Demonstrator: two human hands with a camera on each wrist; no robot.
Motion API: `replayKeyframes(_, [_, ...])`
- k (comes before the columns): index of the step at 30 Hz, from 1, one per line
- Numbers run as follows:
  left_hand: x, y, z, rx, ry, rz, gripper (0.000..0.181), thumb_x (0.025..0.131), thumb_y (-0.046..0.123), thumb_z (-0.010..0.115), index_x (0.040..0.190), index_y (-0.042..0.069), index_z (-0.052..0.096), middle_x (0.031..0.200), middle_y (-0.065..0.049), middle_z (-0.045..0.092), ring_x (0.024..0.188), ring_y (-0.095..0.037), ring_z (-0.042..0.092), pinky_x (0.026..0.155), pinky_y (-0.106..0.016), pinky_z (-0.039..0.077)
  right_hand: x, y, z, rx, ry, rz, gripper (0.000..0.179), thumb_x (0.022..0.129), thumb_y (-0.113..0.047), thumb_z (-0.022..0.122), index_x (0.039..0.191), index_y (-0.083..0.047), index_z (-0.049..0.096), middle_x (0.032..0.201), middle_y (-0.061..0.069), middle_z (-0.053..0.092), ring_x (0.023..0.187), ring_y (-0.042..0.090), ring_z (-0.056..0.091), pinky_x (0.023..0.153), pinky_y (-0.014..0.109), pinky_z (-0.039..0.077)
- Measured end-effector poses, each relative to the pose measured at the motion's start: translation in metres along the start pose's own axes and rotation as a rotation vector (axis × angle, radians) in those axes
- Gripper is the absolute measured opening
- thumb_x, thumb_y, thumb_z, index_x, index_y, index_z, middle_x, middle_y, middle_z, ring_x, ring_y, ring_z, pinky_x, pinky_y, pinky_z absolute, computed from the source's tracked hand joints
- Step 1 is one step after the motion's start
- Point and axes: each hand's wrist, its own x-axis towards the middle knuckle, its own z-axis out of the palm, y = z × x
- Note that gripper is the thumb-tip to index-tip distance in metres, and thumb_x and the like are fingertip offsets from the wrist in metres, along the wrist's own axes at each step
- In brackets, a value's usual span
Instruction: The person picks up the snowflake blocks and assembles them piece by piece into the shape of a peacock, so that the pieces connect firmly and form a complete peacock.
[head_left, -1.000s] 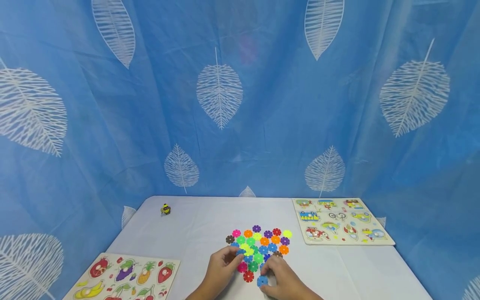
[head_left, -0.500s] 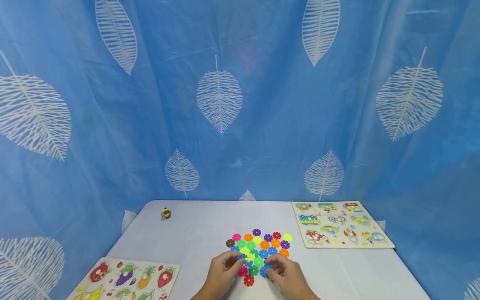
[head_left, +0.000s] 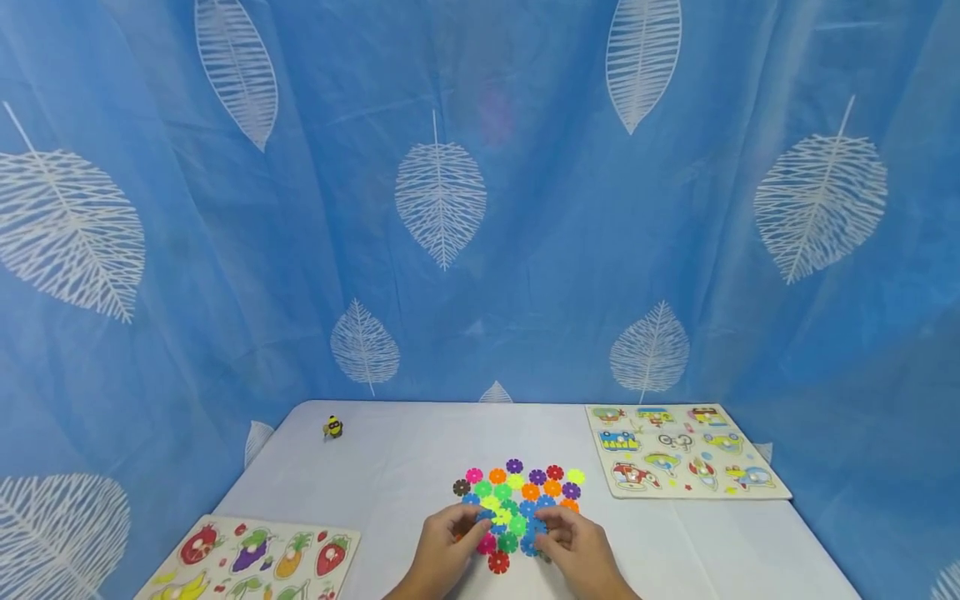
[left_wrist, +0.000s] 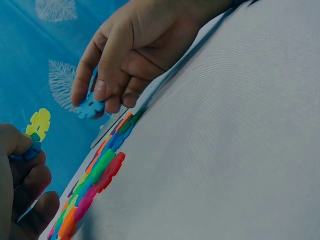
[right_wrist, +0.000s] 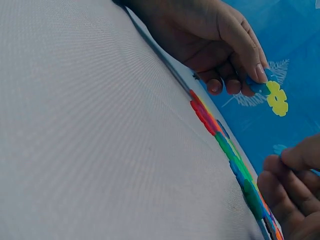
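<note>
My left hand (head_left: 438, 546) pinches a blue snowflake disc (left_wrist: 33, 150) between thumb and fingers, in front of the near left part of a group of coloured discs. Joined to this blue disc is a yellow snowflake disc (right_wrist: 277, 99), which sticks out towards the right hand. My right hand (head_left: 585, 550) pinches another blue disc (left_wrist: 91, 107) by its edge, raised above the table as the left wrist view shows. A gap separates the two hands, and their pieces are apart. In the right wrist view the right fingers hide most of the disc they hold.
Several loose snowflake discs, among them a red disc (head_left: 498, 562) and a purple disc (head_left: 514, 466), lie flat on the white table (head_left: 420, 450). A fruit puzzle board (head_left: 281, 533) lies front left, a vehicle puzzle board (head_left: 682, 450) back right. A small yellow-black figurine (head_left: 333, 427) stands back left.
My right hand has lifted its blue disc from the near side of the group, away from me and up level with the left hand. The left hand has stayed nearly still with its joined discs.
</note>
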Motion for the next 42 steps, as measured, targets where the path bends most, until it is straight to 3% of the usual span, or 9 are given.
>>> replayKeyframes(4, [0.002, 0.000, -0.001, 0.029, 0.003, 0.068, 0.010, 0.100, 0.020, 0.076, 0.103, 0.011, 0.078, 0.091, 0.011, 0.071, 0.079, -0.010, 0.067, 0.074, -0.026, 0.061, 0.001, -0.002, 0.001, 0.067, 0.029, -0.001, 0.038, 0.096, -0.009, 0.078, 0.128, 0.006, 0.066, 0.108, 0.012, 0.073, 0.094, 0.020, 0.074, 0.080, 0.027, 0.061])
replayKeyframes(10, [-0.001, -0.003, 0.000, 0.173, -0.035, 0.212, 0.010, 0.103, 0.017, 0.072, 0.111, 0.015, 0.077, 0.100, 0.008, 0.067, 0.087, -0.005, 0.062, 0.077, -0.024, 0.059, -0.001, -0.008, 0.004, 0.149, 0.060, 0.010, 0.040, 0.097, -0.010, 0.078, 0.131, 0.008, 0.065, 0.106, 0.013, 0.073, 0.096, 0.023, 0.075, 0.083, 0.029, 0.061])
replayKeyframes(15, [-0.004, -0.004, 0.001, 0.240, -0.038, 0.391, 0.010, 0.100, 0.009, 0.074, 0.109, 0.013, 0.076, 0.099, 0.002, 0.069, 0.085, -0.002, 0.061, 0.071, -0.021, 0.058, -0.003, -0.009, 0.007, 0.218, 0.018, -0.017, 0.041, 0.097, -0.011, 0.078, 0.130, 0.011, 0.065, 0.104, 0.016, 0.072, 0.093, 0.027, 0.076, 0.084, 0.033, 0.062])
replayKeyframes(19, [-0.005, -0.003, 0.002, 0.251, -0.012, 0.481, 0.009, 0.097, 0.009, 0.078, 0.104, 0.014, 0.076, 0.097, 0.003, 0.072, 0.083, -0.001, 0.062, 0.068, -0.019, 0.056, -0.004, -0.010, 0.009, 0.253, -0.024, -0.031, 0.042, 0.097, -0.011, 0.077, 0.130, 0.012, 0.064, 0.104, 0.018, 0.072, 0.093, 0.029, 0.076, 0.084, 0.035, 0.062])
replayKeyframes(24, [-0.005, -0.003, 0.002, 0.261, 0.010, 0.547, 0.008, 0.096, 0.011, 0.080, 0.102, 0.015, 0.076, 0.096, 0.005, 0.073, 0.082, -0.001, 0.061, 0.067, -0.016, 0.055, -0.005, -0.012, 0.010, 0.266, -0.046, -0.016, 0.042, 0.098, -0.009, 0.077, 0.129, 0.015, 0.063, 0.101, 0.016, 0.072, 0.090, 0.027, 0.076, 0.082, 0.033, 0.062])
replayKeyframes(31, [-0.002, -0.003, 0.003, 0.275, 0.028, 0.619, 0.012, 0.093, 0.007, 0.082, 0.101, 0.013, 0.077, 0.096, 0.006, 0.073, 0.082, -0.002, 0.063, 0.069, -0.014, 0.054, -0.004, -0.012, 0.008, 0.307, -0.077, -0.072, 0.040, 0.100, -0.004, 0.072, 0.131, 0.017, 0.060, 0.106, 0.022, 0.071, 0.091, 0.028, 0.075, 0.083, 0.038, 0.062])
replayKeyframes(38, [-0.004, -0.001, 0.001, 0.288, -0.010, 0.610, 0.008, 0.096, 0.012, 0.080, 0.103, 0.014, 0.079, 0.096, 0.005, 0.075, 0.085, -0.001, 0.064, 0.073, -0.012, 0.053, -0.006, -0.013, 0.009, 0.328, -0.120, -0.010, 0.038, 0.100, -0.005, 0.072, 0.131, 0.016, 0.061, 0.101, 0.020, 0.069, 0.089, 0.029, 0.076, 0.081, 0.037, 0.063])
replayKeyframes(42, [-0.005, 0.001, 0.002, 0.272, -0.007, 0.659, 0.011, 0.093, 0.006, 0.082, 0.101, 0.012, 0.079, 0.093, 0.005, 0.075, 0.082, -0.001, 0.063, 0.071, -0.011, 0.051, -0.007, -0.014, 0.009, 0.341, -0.122, 0.026, 0.035, 0.099, -0.002, 0.073, 0.128, 0.015, 0.064, 0.096, 0.019, 0.068, 0.087, 0.030, 0.076, 0.080, 0.038, 0.063])
